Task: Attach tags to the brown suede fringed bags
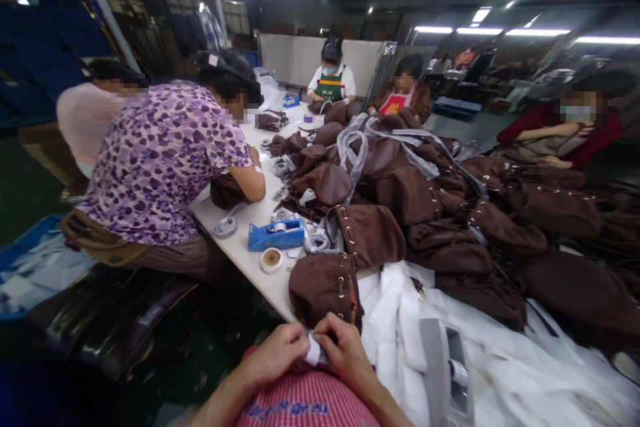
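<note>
Close to my body, above the table's front edge, my left hand (281, 351) and my right hand (346, 351) pinch a small white strip (313, 351) between them. Its material is not clear, and the fingers cover part of it. Just beyond my fingers lies a brown drawstring bag (317, 287) with metal eyelets along its opening. Another brown bag (375, 235) rests behind it, its eyelets and cord turned to the left. Under my hands is a red-striped apron (310, 397) with blue lettering.
A blue tape dispenser (276, 235), a round tub (271, 259) and coiled grey straps (225, 225) lie on the white table (250, 273). Brown bags (405, 193) are heaped beyond. At right, a grey dispenser (445, 370) stands on white sheeting (505, 353). Co-workers sit around, one in purple print (165, 160).
</note>
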`<state>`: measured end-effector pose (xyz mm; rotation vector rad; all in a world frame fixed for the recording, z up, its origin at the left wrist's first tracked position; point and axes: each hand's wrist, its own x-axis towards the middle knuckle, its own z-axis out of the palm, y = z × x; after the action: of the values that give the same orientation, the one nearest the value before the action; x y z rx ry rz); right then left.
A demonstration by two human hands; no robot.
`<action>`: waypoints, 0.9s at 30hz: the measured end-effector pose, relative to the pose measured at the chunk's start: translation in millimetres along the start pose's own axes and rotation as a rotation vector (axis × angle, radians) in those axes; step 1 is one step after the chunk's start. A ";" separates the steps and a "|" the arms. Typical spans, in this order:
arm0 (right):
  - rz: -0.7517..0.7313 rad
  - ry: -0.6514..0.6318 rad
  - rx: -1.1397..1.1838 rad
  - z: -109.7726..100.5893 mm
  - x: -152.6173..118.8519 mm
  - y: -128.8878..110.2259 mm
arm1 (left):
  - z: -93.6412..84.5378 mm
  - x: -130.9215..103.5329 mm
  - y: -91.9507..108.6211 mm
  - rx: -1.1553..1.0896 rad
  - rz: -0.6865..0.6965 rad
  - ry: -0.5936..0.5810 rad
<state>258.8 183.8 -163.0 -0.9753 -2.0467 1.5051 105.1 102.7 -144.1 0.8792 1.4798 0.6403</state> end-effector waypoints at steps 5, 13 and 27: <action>0.086 -0.011 0.112 0.6 3.7 5.5 | -5.1 -2.1 0.2 0.255 0.089 0.165; 0.081 -0.190 0.350 4.7 3.3 13.2 | -6.7 -11.9 2.0 0.419 0.048 0.252; -0.325 -0.186 -0.124 3.6 -9.7 4.6 | -17.5 -9.8 4.7 0.276 -0.011 0.179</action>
<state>264.1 175.1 -167.9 -0.5242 -2.3190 1.3508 88.2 99.2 -132.8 1.0456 1.7621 0.5241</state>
